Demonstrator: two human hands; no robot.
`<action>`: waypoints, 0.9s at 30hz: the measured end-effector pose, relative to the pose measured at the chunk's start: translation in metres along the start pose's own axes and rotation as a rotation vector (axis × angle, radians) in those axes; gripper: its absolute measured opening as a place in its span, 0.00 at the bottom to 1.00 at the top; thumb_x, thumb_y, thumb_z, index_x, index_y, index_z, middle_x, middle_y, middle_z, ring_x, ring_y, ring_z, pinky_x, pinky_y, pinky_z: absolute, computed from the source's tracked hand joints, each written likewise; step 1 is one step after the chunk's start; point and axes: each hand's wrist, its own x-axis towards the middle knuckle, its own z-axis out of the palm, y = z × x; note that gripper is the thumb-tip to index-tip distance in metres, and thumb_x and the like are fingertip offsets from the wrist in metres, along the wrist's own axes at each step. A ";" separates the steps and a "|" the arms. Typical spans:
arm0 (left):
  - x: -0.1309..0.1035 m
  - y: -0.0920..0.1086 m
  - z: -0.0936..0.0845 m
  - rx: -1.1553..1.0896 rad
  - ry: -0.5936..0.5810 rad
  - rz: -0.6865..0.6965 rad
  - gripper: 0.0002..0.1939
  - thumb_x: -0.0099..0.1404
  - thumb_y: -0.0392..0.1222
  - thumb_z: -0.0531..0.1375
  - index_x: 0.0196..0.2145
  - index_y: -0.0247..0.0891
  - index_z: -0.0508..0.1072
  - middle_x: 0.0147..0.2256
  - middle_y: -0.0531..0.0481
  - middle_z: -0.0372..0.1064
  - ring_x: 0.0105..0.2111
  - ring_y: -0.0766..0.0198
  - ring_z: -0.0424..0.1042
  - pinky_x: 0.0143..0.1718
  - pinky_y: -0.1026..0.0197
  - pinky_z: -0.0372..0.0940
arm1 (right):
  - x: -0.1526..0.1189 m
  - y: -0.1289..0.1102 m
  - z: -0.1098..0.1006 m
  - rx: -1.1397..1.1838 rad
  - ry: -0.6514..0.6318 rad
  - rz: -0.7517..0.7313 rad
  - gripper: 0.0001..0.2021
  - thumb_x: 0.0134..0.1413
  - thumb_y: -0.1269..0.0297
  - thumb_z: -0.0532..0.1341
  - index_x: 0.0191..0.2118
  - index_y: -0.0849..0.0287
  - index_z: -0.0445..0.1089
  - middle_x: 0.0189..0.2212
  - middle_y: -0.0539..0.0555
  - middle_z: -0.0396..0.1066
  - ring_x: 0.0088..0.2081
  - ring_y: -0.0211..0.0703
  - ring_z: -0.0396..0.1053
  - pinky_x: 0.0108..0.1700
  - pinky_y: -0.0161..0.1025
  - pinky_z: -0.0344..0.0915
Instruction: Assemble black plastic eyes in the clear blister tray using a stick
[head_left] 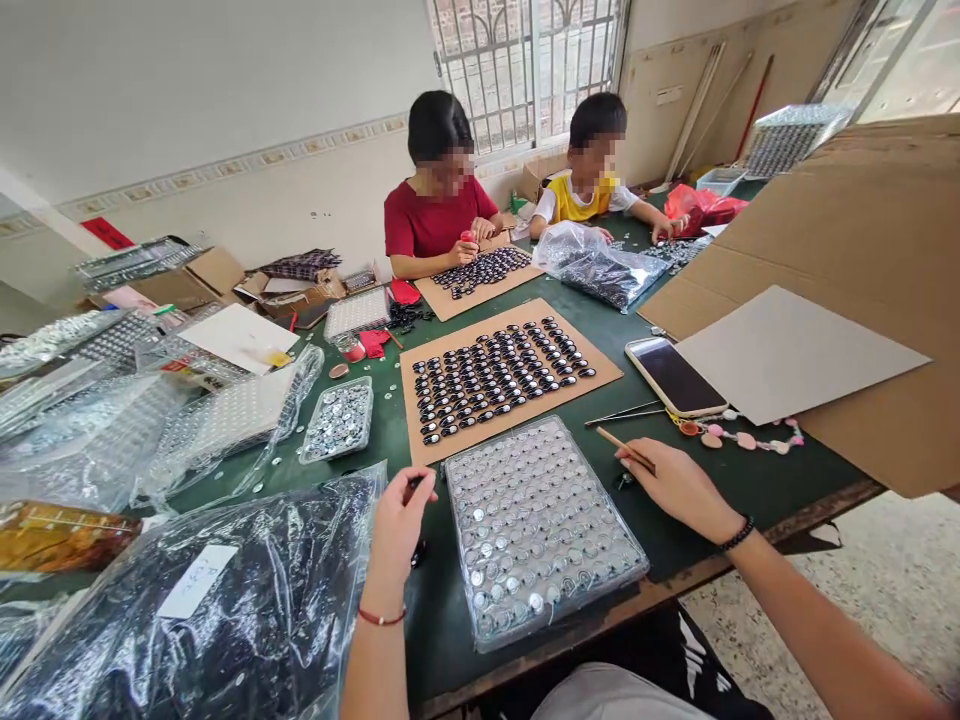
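My left hand (400, 520) is pinched on a small black piece at the left side of a clear tray (544, 530), which holds rows of round shiny discs. To the right of the tray, my right hand (667, 482) holds a thin wooden stick (619, 447) between thumb and fingers, its end pointing up and left. Behind the tray lies a brown cardboard sheet (600, 372) with rows of black oval pieces with pale centres. A plastic box (339, 420) of loose discs stands left of the sheet.
A phone (675, 376), tweezers (622, 413) and a beaded string (746, 441) lie to the right, beside large cardboard (847, 230). A bag of dark pieces (277, 590) fills the near left. Two people sit across the table (495, 300), one with a second cardboard sheet (435, 300).
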 end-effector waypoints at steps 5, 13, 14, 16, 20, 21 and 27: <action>-0.034 -0.028 -0.006 0.664 -0.057 0.182 0.14 0.59 0.49 0.51 0.32 0.39 0.71 0.30 0.49 0.67 0.31 0.60 0.66 0.33 0.59 0.58 | 0.006 0.002 0.000 -0.049 0.113 0.002 0.10 0.57 0.61 0.49 0.34 0.56 0.65 0.33 0.51 0.68 0.34 0.42 0.66 0.33 0.36 0.60; -0.029 -0.018 0.003 1.032 0.060 0.338 0.14 0.61 0.46 0.49 0.39 0.42 0.71 0.44 0.47 0.66 0.44 0.54 0.62 0.44 0.50 0.54 | 0.002 0.003 0.010 -0.101 0.149 -0.034 0.09 0.56 0.63 0.49 0.34 0.55 0.65 0.33 0.50 0.68 0.33 0.42 0.67 0.29 0.36 0.58; -0.022 -0.016 0.005 1.029 0.041 0.376 0.15 0.62 0.45 0.48 0.43 0.42 0.70 0.47 0.46 0.64 0.47 0.54 0.60 0.46 0.50 0.53 | 0.002 0.003 0.010 -0.093 0.154 -0.038 0.09 0.56 0.63 0.49 0.34 0.55 0.65 0.33 0.50 0.68 0.33 0.42 0.67 0.29 0.36 0.58; -0.005 -0.015 0.009 1.010 -0.032 0.445 0.18 0.63 0.42 0.46 0.49 0.40 0.65 0.51 0.45 0.61 0.53 0.54 0.55 0.49 0.50 0.52 | 0.003 0.002 0.009 -0.075 0.169 -0.034 0.09 0.56 0.63 0.49 0.33 0.56 0.65 0.32 0.50 0.68 0.33 0.42 0.67 0.30 0.36 0.58; 0.012 -0.022 0.010 0.986 -0.184 0.511 0.21 0.64 0.39 0.43 0.52 0.39 0.62 0.53 0.46 0.60 0.55 0.56 0.53 0.52 0.51 0.50 | 0.005 -0.001 0.003 -0.028 0.241 -0.009 0.08 0.56 0.65 0.49 0.33 0.56 0.64 0.32 0.51 0.68 0.33 0.42 0.66 0.31 0.37 0.59; 0.013 -0.026 0.008 0.986 -0.187 0.515 0.21 0.63 0.40 0.42 0.51 0.39 0.64 0.52 0.45 0.61 0.53 0.56 0.56 0.51 0.51 0.51 | 0.005 -0.001 0.002 -0.031 0.261 0.002 0.08 0.56 0.66 0.49 0.33 0.56 0.65 0.32 0.51 0.68 0.32 0.41 0.66 0.31 0.36 0.59; 0.020 -0.047 -0.012 0.860 -0.072 0.466 0.17 0.55 0.50 0.50 0.34 0.43 0.73 0.38 0.46 0.71 0.41 0.51 0.68 0.44 0.51 0.60 | -0.005 -0.003 -0.011 -0.154 0.339 0.031 0.05 0.52 0.68 0.54 0.29 0.57 0.66 0.29 0.51 0.66 0.35 0.43 0.64 0.36 0.39 0.60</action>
